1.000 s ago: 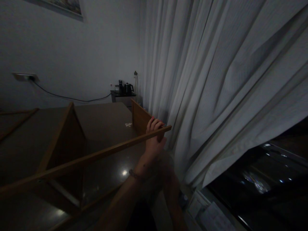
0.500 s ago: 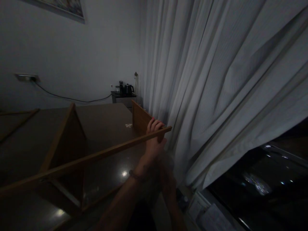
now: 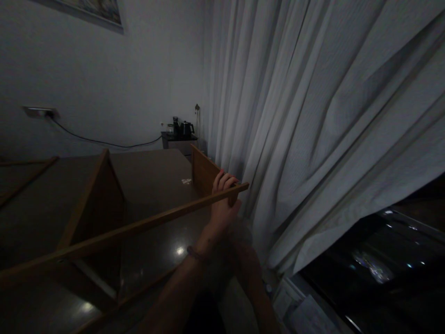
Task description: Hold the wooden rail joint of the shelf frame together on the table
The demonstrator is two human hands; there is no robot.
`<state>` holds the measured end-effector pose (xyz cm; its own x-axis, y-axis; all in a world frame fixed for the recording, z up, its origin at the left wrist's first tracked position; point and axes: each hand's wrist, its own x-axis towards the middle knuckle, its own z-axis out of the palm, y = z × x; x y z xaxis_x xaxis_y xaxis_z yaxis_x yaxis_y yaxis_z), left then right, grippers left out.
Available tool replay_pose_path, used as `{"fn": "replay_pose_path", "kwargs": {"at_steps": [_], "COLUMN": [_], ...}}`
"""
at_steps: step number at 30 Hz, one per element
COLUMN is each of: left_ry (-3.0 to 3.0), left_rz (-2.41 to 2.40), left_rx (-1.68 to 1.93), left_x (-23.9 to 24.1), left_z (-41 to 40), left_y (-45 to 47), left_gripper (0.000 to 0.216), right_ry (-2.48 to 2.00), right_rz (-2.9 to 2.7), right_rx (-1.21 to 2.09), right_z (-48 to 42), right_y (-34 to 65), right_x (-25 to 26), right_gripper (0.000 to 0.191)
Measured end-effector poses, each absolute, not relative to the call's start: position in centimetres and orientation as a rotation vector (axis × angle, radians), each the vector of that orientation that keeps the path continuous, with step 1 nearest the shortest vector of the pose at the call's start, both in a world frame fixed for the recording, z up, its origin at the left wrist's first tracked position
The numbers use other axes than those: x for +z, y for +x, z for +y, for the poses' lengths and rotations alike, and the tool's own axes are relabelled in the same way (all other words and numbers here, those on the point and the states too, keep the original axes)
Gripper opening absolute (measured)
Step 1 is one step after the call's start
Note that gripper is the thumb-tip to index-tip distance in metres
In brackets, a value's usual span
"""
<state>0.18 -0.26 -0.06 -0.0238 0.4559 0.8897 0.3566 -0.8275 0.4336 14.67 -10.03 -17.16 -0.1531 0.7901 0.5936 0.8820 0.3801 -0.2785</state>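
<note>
A wooden shelf unit [image 3: 156, 221] lies on its side on the dark, glossy table [image 3: 149, 167], with a long rail running toward me. My left hand [image 3: 222, 199] is closed around the corner where the end board [image 3: 205, 172] meets this rail, fingers over the board's edge and thumb on the near side. A band circles the left wrist. Just below that corner is my right hand [image 3: 243, 255], smeared by motion in dim light, so its fingers and anything in them cannot be made out. Small pale pieces [image 3: 186, 181] lie on the table beside the end board.
A long grey-white curtain [image 3: 278, 139] hangs close on the right, beside a dark window [image 3: 375, 260]. At the back corner, a black kettle [image 3: 187, 128] stands on a small cabinet [image 3: 179, 141]. A cord [image 3: 104, 143] runs along the wall from a socket [image 3: 41, 112].
My right hand has shifted slightly down and right, still blurred. My left hand and the shelf unit stay in place.
</note>
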Motion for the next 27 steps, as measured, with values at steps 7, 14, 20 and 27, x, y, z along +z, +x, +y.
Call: {"fn": "replay_pose_path", "kwargs": {"at_steps": [7, 14, 20, 27], "left_ry": [2.126, 2.149, 2.131, 2.144], "left_rz": [0.908, 0.917, 0.921, 0.924], "left_rx": [2.019, 2.013, 2.026, 2.006], "left_x": [-0.2, -0.4, -0.4, -0.5], "left_z": [-0.1, 0.1, 0.2, 0.2], "left_y": [0.2, 0.2, 0.3, 0.2], "left_gripper": [0.044, 0.048, 0.048, 0.050], "right_ry": [-1.484, -1.548, -1.594, -1.657], "right_rz": [-1.975, -1.853, -1.701, -1.517], "right_rx": [-0.290, -0.300, -0.279, -0.132], "right_z": [-10.1, -10.4, -10.0, -10.5], "right_y": [14.5, 13.4, 12.3, 11.1], "right_x": [-17.6, -18.0, -18.1, -18.2], "right_gripper": [0.041, 0.044, 0.050, 0.059]}}
